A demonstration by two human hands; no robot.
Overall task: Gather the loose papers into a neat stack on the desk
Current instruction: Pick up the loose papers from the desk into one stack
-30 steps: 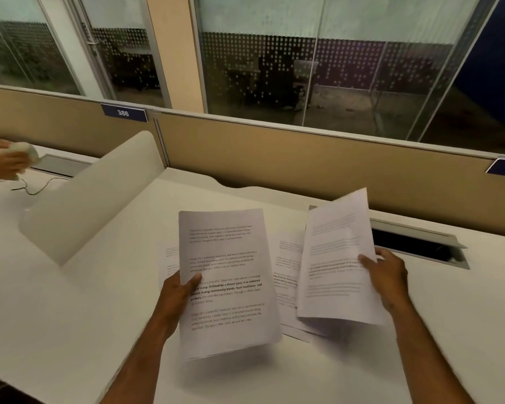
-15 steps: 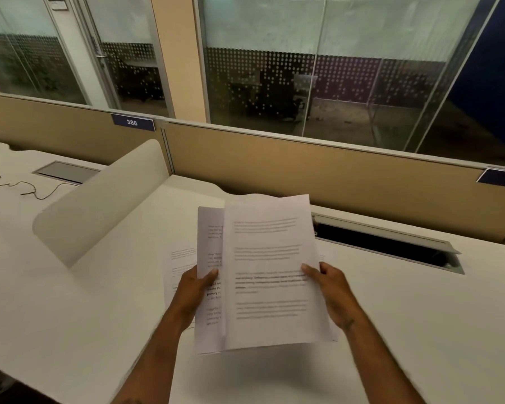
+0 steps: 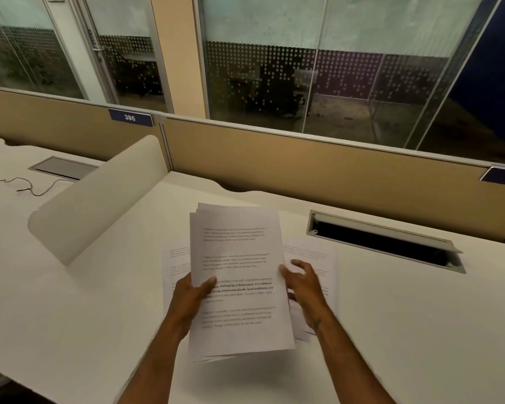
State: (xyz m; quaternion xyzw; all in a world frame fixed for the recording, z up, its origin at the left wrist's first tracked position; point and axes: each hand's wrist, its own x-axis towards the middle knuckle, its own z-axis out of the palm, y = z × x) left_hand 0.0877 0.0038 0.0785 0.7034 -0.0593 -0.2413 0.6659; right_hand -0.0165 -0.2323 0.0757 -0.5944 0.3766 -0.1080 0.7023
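White sheets point(image 3: 239, 275) printed with grey and bold black text sit centre frame on a white desk point(image 3: 405, 330). Behind, a tan partition point(image 3: 318, 167) carries a navy label point(image 3: 131, 117) with white "386"; glass panels point(image 3: 274, 62) show white dot patterns.

The light is dim and warm, from above — a soft shadow lies on the desk point(image 3: 391, 330) below the gripped papers point(image 3: 239, 287). Both forearms are motion-blurred; straight lines bend near the edges.

Matt paper sheets point(image 3: 239, 258), smooth desk point(image 3: 391, 330)
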